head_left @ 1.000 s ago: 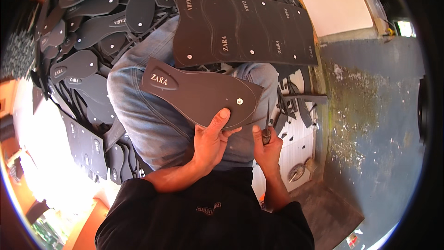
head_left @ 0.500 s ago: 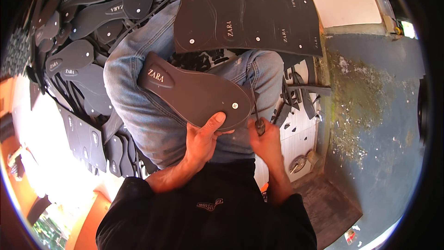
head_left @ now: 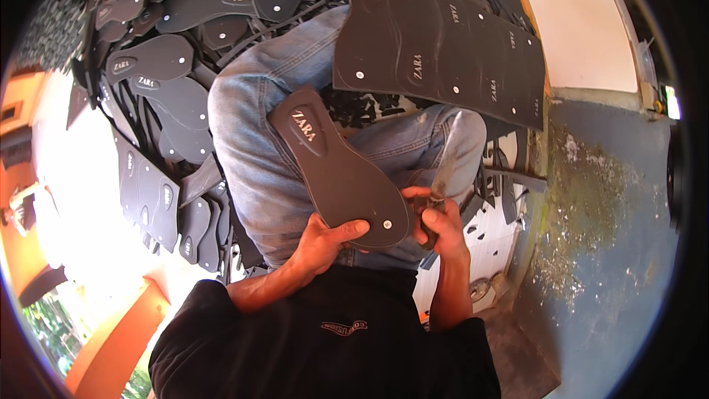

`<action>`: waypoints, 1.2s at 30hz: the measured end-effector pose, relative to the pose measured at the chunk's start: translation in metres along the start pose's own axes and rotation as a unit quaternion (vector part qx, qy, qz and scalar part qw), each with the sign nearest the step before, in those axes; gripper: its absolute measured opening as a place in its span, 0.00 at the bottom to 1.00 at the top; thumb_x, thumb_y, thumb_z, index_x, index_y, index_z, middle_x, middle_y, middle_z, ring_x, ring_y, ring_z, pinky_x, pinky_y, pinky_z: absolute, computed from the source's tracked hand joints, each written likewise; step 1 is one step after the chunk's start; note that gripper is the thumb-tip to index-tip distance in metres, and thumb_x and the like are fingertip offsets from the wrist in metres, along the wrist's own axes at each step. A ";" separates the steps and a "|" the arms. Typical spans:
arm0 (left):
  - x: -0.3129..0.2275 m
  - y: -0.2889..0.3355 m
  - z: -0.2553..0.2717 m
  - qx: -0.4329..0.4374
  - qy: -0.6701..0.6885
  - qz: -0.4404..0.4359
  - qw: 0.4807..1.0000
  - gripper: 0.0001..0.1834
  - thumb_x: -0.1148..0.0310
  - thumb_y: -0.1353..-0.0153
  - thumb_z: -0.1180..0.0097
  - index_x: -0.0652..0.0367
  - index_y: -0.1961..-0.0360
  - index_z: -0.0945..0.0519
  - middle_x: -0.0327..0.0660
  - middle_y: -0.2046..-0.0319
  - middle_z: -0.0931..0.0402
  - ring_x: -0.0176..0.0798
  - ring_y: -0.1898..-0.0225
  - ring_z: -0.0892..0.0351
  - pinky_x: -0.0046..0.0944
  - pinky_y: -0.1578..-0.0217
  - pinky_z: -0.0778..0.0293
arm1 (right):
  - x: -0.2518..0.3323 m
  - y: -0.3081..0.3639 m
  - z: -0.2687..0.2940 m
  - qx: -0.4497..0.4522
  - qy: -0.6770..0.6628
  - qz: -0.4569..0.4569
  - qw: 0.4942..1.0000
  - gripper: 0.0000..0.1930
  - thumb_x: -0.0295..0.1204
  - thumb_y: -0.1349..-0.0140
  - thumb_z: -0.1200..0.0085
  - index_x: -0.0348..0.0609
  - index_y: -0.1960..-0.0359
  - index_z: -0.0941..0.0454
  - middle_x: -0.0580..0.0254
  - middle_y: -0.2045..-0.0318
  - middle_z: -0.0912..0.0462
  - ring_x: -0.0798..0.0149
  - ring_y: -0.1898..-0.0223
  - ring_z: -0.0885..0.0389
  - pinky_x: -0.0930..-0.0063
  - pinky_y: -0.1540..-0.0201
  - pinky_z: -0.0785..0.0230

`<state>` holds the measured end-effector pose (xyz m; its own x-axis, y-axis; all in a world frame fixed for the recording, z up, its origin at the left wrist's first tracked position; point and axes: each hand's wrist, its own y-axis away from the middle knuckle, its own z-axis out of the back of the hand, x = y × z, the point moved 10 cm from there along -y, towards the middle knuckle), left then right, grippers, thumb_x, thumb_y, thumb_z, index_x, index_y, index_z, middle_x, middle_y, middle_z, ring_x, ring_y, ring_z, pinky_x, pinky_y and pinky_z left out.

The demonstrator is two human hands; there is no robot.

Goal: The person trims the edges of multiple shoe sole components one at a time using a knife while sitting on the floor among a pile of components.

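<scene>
A dark grey sandal sole (head_left: 343, 181) with a raised oval and pale lettering at its heel end lies slanted over my lap. My left hand (head_left: 321, 247) grips its wide front end, thumb on top beside a small white round mark, the other fingers mostly underneath. On the right, my right hand (head_left: 445, 230) is closed around the dark handle of a knife (head_left: 445, 177). Its blade points up and slightly right, over my right knee. The fingers of that hand are close beside the sole's right edge; whether they touch it I cannot tell.
Beyond my knees lies a large dark sheet (head_left: 436, 48) marked with several sole outlines. Cut soles (head_left: 173, 114) are piled at the left and far left. Black offcuts (head_left: 362, 107) lie between my legs. A blue-grey floor (head_left: 613, 229) stretches along the right.
The sole has turned clockwise, its heel end now pointing more away from me. My right hand has rotated the knife so that its blade shows broadly, apart from the sole's edge. The view has shifted.
</scene>
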<state>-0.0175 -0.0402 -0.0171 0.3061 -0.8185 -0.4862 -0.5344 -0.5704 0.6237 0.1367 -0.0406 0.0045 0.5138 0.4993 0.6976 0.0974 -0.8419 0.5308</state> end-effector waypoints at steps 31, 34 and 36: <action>-0.123 -0.037 0.006 -0.017 -0.209 -0.036 0.977 0.16 0.59 0.42 0.40 0.65 0.69 0.20 0.37 0.75 0.21 0.25 0.76 0.24 0.25 0.76 0.28 | 0.002 -0.020 -0.033 -0.163 0.537 0.160 0.812 0.17 0.35 0.42 0.43 0.39 0.83 0.33 0.52 0.91 0.30 0.51 0.88 0.28 0.63 0.84 0.39; -0.120 -0.038 0.003 -0.016 -0.261 -0.019 0.965 0.17 0.58 0.42 0.40 0.65 0.68 0.19 0.35 0.75 0.22 0.24 0.74 0.26 0.26 0.72 0.30 | 0.030 -0.049 -0.052 -0.124 0.545 0.218 0.800 0.15 0.35 0.41 0.44 0.38 0.80 0.30 0.53 0.90 0.30 0.55 0.87 0.27 0.64 0.83 0.38; -0.114 -0.040 0.004 0.007 -0.253 0.017 0.967 0.19 0.58 0.41 0.41 0.66 0.62 0.20 0.35 0.71 0.21 0.25 0.70 0.26 0.26 0.68 0.29 | 0.046 -0.067 -0.052 -0.125 0.490 0.220 0.834 0.14 0.36 0.41 0.44 0.37 0.76 0.27 0.57 0.89 0.29 0.61 0.87 0.27 0.67 0.83 0.39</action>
<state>-0.0339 0.0763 0.0110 -0.1344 -0.6959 -0.7054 -0.5491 -0.5403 0.6376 0.1094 0.0498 0.0261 -0.5025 0.1835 0.8449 -0.1597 -0.9801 0.1179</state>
